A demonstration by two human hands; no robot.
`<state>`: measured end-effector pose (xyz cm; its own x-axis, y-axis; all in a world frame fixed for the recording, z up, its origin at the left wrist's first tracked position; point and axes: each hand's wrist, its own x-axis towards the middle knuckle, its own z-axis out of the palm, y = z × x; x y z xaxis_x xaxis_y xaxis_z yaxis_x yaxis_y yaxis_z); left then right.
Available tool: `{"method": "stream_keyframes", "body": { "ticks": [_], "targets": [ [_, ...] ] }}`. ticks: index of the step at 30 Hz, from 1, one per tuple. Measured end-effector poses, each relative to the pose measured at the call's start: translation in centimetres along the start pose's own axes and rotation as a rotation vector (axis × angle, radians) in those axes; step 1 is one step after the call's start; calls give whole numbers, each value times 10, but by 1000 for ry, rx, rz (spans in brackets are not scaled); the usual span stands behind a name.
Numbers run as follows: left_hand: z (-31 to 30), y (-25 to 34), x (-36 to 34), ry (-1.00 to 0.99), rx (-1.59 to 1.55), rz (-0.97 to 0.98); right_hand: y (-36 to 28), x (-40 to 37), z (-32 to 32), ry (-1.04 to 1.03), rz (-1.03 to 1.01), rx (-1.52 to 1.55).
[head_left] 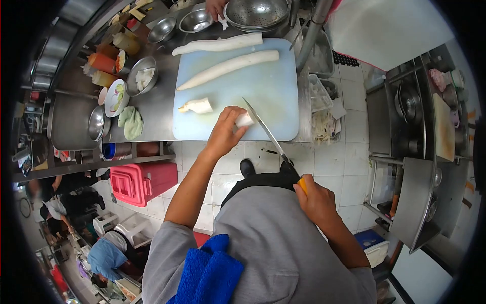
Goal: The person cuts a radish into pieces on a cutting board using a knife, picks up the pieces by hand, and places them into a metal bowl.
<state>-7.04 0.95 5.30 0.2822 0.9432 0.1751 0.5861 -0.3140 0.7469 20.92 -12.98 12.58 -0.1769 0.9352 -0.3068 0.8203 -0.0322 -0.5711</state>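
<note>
My left hand (224,130) is closed around a short cut piece of white root vegetable (245,120) near the front of a pale blue cutting board (276,93). In my right hand (319,201) is the orange-yellow handle of a long knife (268,134). Its blade slants up across the board and lies against or just beside the held piece. A stubby end piece (196,106) with a yellowish tip rests to the left. Farther back is a long peeled white root (230,68), with another long root (217,44) along the board's far edge.
Left of the board are a steel bowl of white pieces (143,76), a white bowl (116,99) and a green cloth (130,123). Another person's hand (216,7) is near the colander (257,12). Below stands a red cooler (144,183); bins of scraps (324,126) are at right.
</note>
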Motion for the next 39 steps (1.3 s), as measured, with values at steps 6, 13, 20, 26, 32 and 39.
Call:
{"method": "stream_keyframes", "body": {
  "ticks": [6, 13, 20, 26, 32, 39],
  "targets": [
    [-4, 2, 4, -41, -16, -34, 2, -8, 1, -11, 4, -26],
    [-5, 3, 8, -64, -22, -63, -1, -14, -1, 16, -32, -46],
    [-4, 1, 7, -60, -16, -46, -12, -11, -8, -6, -88, -26],
    [-5, 0, 8, -71, -35, -56, -17, 9, -5, -87, -66, -77],
    [-3, -1, 8, -61, -50, -49, -22, 26, -1, -96, -79, -64],
    [-2, -2, 6, -62, -45, -55, -13, 53, 29, -116, -60, -62]
  ]
}}
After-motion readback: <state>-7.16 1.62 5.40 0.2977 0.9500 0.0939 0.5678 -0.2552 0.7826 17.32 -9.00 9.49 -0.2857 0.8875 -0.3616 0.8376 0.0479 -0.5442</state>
